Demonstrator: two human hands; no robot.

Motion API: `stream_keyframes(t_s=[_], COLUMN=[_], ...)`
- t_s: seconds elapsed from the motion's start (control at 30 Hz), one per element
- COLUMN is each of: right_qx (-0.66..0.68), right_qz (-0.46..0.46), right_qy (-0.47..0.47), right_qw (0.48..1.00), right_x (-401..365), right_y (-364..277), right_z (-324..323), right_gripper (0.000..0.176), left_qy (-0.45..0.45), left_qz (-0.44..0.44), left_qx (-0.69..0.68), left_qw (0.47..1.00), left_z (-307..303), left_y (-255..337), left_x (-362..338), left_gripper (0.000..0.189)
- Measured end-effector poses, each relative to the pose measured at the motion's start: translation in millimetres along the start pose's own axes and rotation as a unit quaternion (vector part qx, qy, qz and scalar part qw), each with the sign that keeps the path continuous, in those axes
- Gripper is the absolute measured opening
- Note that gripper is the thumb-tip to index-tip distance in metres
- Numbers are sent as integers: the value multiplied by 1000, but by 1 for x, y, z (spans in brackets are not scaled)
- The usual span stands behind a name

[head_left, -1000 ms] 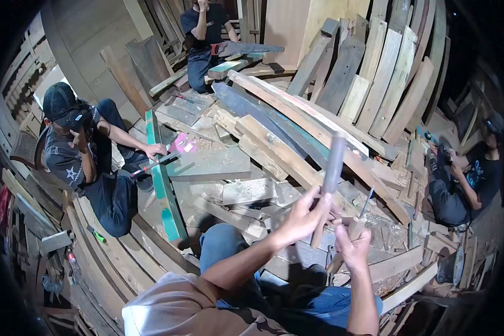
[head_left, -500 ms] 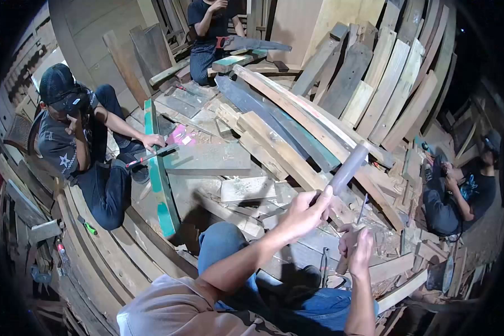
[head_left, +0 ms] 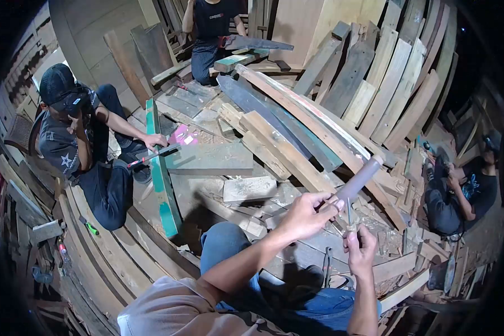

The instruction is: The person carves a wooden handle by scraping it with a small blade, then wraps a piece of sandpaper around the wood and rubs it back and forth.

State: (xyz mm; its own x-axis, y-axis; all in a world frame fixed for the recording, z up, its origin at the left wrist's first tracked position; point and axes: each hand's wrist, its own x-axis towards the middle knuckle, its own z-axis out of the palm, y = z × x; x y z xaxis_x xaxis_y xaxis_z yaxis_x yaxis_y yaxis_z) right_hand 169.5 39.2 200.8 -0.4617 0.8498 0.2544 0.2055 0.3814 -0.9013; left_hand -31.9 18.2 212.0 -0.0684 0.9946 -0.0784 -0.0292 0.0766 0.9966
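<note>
My left hand [head_left: 311, 217] is closed around the lower end of a smooth grey pipe [head_left: 359, 182], which slants up and to the right. Upright in my right hand [head_left: 362, 251] is a slim tool with a thin metal shaft [head_left: 349, 211], pinched near its base between thumb and fingers. The tip of the shaft overlaps the pipe's lower side, close to my left fingertips. Both hands are above my lap, over the plank-strewn floor, and my right fingers hide most of the tool's grip.
A person at left holds a handsaw [head_left: 154, 155] by a green-painted board [head_left: 161, 185]. Another person sits at far right, and a third at the back near a large handsaw [head_left: 257, 43]. Long planks [head_left: 302, 129] lie ahead; a dark metal tool [head_left: 327, 266] stands beside my leg.
The grey pipe has tilted further to the right and lower. My right hand has turned and brought the thin-shafted tool up against the view of the pipe, closer to my left hand.
</note>
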Motion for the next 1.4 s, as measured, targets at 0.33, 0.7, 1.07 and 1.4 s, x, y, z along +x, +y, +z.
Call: stream_keyframes(t_s=[0.33,0.7,1.07,1.4], right_qx=[10,-42,-94,-81], right_qz=[33,1,-55,13], right_qy=[10,10,-2,-18], right_qw=[999,999,994,996], right_x=[-3,-5,2,-9], right_y=[1,5,-18,-16], right_z=[-2,-2,-11,-29], right_gripper=[40,38,33,29], left_qy=[-101,-57,6,-11], left_qz=[20,49,63,-8], left_qx=[-31,108,123,197], left_qw=[994,991,990,980], left_z=[-2,-1,1,0], left_y=[9,9,6,9], left_x=[-11,-11,-10,-15], left_gripper=[40,41,65,63])
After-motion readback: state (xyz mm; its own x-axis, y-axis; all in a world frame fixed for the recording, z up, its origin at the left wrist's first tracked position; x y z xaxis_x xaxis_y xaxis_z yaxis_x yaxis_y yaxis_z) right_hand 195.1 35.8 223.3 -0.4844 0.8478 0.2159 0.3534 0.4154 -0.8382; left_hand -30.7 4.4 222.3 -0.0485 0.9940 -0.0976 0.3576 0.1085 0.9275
